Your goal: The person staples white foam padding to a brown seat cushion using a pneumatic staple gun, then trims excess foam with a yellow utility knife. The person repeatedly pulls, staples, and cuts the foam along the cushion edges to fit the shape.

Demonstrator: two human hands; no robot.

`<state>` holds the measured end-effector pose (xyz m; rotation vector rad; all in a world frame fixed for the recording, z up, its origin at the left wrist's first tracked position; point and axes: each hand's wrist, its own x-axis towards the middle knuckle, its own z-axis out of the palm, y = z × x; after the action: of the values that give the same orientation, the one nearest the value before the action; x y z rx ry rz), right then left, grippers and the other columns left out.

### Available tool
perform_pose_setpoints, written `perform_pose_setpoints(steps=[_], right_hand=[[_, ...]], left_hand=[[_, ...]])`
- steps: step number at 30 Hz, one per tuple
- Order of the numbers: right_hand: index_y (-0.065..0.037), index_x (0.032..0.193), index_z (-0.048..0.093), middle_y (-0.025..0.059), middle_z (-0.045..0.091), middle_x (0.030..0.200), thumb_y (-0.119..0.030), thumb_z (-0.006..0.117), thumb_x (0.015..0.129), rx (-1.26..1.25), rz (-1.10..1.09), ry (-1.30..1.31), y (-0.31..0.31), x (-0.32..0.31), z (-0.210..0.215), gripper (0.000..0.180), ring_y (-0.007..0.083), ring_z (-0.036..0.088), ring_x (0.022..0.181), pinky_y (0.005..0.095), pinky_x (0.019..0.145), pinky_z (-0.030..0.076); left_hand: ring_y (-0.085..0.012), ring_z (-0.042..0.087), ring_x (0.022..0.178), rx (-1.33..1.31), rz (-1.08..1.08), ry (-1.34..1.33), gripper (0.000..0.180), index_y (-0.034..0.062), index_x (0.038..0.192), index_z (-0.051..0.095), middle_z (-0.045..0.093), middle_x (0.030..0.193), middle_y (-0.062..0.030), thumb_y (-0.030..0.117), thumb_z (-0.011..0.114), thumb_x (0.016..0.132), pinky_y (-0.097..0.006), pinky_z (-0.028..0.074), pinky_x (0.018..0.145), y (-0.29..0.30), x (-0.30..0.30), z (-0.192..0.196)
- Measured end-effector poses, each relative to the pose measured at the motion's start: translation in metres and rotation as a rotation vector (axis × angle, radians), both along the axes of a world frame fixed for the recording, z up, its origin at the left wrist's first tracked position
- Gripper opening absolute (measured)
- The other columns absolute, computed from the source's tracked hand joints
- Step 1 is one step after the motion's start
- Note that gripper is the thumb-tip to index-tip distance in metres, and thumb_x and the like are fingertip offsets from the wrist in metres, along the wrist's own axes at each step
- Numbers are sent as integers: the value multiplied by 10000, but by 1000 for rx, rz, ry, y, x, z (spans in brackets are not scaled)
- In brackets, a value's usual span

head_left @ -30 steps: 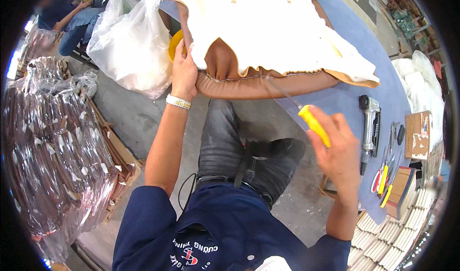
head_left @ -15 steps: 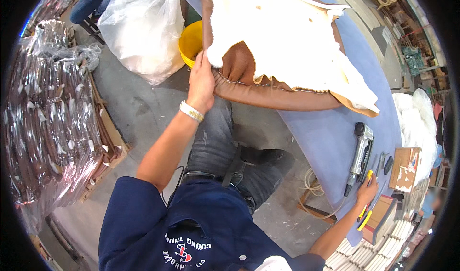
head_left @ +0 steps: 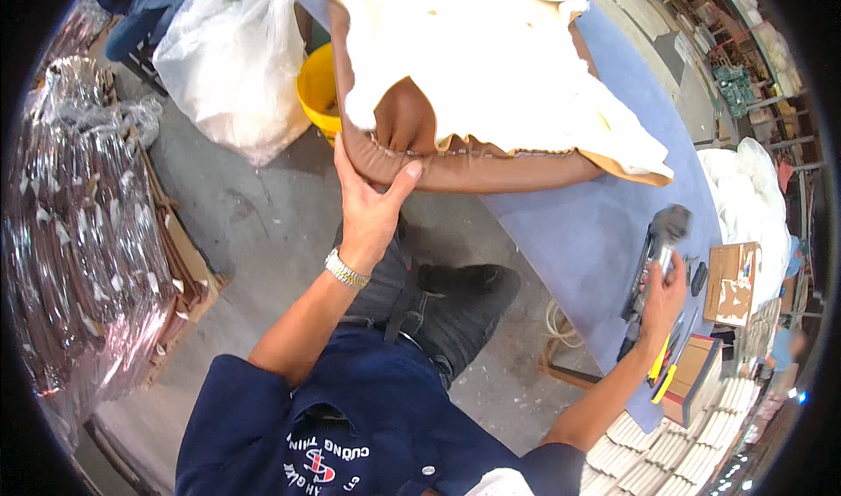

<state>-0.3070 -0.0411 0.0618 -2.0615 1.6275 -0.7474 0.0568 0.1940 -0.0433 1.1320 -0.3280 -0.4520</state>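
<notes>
Cushion (head_left: pixel 482 84) overhangs left edge of table (head_left: pixel 561 251), near corner clamped in left hand (head_left: pixel 370 216); right hand (head_left: pixel 663 301) wrapped round staple gun (head_left: pixel 643 272) near right edge.

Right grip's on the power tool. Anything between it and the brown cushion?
Nothing visible. Blue tabletop spans the gap between the right grip with its power tool and the brown cushion. The left grip holds the cushion's near edge, well left of that gap.
</notes>
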Motion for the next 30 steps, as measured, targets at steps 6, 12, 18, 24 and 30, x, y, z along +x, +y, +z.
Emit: perform_pose_setpoints(steps=[6, 12, 18, 24, 30], right_hand=[[39, 1196, 588, 60, 671, 784, -130, 688, 1000, 148, 296, -276, 135, 63, 15, 278, 137, 623, 666, 295, 640, 518], [98, 1269, 579, 156, 707, 1180, -31, 548, 1021, 352, 455, -456, 179, 157, -22, 281, 116, 598, 648, 286, 605, 498], [102, 1324, 524, 154, 703, 1194, 2, 558, 1001, 353, 475, -440, 180, 181, -27, 339, 112, 600, 655, 271, 598, 493], [90, 1321, 544, 136, 711, 1181, 24, 572, 991, 345, 445, -328, 179, 195, -23, 338, 105, 598, 648, 261, 590, 494], [119, 1280, 581, 172, 706, 1158, 19, 653, 952, 454, 313, -283, 183, 218, -2, 351, 168, 653, 899, 307, 789, 528]], left_hand=[[-301, 399, 1449, 77, 165, -67, 1155, 40, 1651, 62, 277, 1623, -225, 76, 861, 819, -385, 373, 1193, -12, 0, 7], [-271, 415, 1436, 117, 165, -114, 1085, 54, 1654, 94, 302, 1614, -192, 32, 813, 842, -389, 377, 1192, -7, 3, -5], [-262, 429, 1441, -295, 4, 335, 828, 77, 1662, 92, 320, 1624, -135, 111, 602, 1012, -407, 402, 1180, 5, 18, 5], [-209, 442, 1423, -145, 79, 252, 595, 6, 1621, 246, 414, 1580, -139, 298, 424, 1134, -349, 380, 1177, -4, 36, -20], [-199, 491, 1358, 50, 144, 21, 572, -39, 1581, 326, 491, 1513, -158, 311, 422, 1139, -332, 399, 1129, -3, 35, -47]])
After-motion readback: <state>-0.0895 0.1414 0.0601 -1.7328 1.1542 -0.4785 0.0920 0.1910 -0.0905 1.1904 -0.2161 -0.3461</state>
